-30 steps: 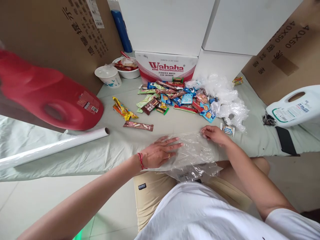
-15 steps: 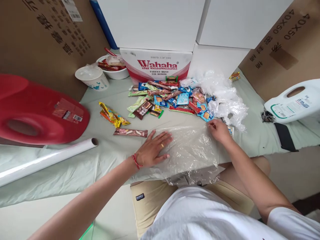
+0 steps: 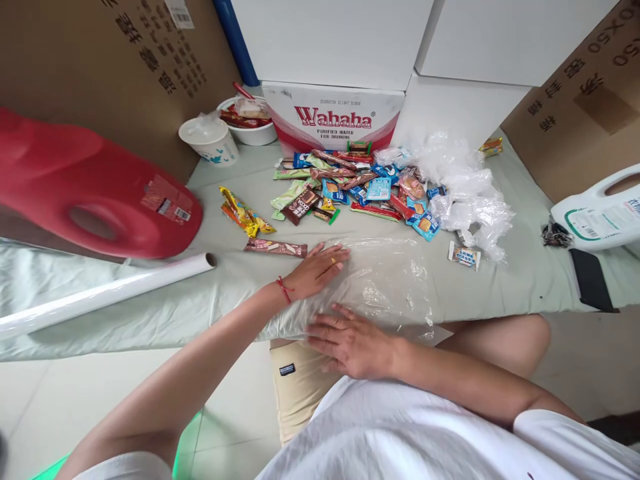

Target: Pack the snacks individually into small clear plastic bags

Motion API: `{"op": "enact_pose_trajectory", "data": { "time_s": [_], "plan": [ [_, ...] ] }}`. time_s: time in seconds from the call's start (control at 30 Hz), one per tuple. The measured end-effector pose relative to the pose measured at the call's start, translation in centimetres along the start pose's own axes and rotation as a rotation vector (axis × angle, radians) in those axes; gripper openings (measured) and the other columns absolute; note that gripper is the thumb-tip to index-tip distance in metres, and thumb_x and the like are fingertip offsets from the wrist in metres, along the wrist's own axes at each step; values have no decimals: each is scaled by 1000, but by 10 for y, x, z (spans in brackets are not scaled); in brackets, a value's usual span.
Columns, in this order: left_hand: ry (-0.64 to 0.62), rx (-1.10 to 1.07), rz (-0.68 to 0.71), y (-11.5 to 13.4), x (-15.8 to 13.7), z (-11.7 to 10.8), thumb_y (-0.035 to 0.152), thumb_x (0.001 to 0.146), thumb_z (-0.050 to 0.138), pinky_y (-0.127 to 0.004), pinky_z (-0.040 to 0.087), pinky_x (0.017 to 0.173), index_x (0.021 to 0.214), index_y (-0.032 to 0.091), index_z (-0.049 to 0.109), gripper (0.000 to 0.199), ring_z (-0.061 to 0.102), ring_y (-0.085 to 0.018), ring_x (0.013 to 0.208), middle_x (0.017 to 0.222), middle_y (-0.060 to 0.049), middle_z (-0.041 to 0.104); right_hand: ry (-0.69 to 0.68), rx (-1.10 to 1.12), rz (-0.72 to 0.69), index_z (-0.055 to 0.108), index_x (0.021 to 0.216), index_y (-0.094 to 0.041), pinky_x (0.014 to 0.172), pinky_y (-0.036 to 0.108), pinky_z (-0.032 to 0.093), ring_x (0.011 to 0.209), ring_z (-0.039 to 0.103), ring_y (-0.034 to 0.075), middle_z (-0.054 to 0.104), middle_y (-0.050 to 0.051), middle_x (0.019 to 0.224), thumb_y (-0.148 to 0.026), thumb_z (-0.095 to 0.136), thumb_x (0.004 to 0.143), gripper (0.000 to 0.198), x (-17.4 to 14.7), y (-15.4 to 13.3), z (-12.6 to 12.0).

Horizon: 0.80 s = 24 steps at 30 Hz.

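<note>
A clear plastic bag [image 3: 387, 277] lies flat along the front of the cloth-covered table. On its left edge my left hand [image 3: 320, 270] rests with fingers stretched out, near a brown wafer bar packet [image 3: 277, 247]. My right hand [image 3: 353, 340] is spread over the bag's near edge, fingers extended and slightly blurred, holding nothing. Beyond the bag lies a heap of wrapped snacks [image 3: 340, 177], with blue, green, brown and red wrappers. Yellow snack packets [image 3: 245, 212] sit to the left, and a small white-and-blue packet [image 3: 464, 255] is on the right.
Crumpled clear plastic bags [image 3: 465, 187] pile up right of the snacks. A red jug [image 3: 100, 193] and a white roll [image 3: 110, 293] lie left. Behind stand a paper cup [image 3: 210, 141], a white bowl [image 3: 255, 133] and a Wahaha box [image 3: 333, 123]. A white bottle [image 3: 595, 217] and black phone [image 3: 593, 280] are right.
My right hand has moved from the bag's far right corner to its near left edge, its fingers now spread. My left hand stays flat on the bag. The camera view has shifted slightly.
</note>
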State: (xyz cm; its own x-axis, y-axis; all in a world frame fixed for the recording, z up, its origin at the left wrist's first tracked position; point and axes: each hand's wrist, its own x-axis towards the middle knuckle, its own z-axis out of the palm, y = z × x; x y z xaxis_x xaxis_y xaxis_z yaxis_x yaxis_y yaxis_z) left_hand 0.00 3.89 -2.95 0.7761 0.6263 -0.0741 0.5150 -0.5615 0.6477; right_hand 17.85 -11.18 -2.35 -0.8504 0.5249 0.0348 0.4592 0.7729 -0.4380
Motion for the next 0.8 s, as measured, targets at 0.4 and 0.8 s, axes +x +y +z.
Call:
{"op": "enact_pose_trajectory", "data": {
  "time_s": [0.4,0.8],
  "plan": [
    [208,175,-133,-7,-6,-2,29,98,43,-65,23,129,137,20,65,45,39,-30,156,155,-10,58,-22,178,-128,70,131,-19,130,45,25,150,46,22,60,10,154,-46,62,103,40,-2,7,-10],
    [410,-24,-161,-14,-2,-17,14,79,47,-55,40,126,109,23,75,42,49,-27,146,139,-4,70,245,39,313,54,151,-14,126,64,26,151,36,36,50,19,159,-53,54,104,61,43,19,-17]
  ]
}}
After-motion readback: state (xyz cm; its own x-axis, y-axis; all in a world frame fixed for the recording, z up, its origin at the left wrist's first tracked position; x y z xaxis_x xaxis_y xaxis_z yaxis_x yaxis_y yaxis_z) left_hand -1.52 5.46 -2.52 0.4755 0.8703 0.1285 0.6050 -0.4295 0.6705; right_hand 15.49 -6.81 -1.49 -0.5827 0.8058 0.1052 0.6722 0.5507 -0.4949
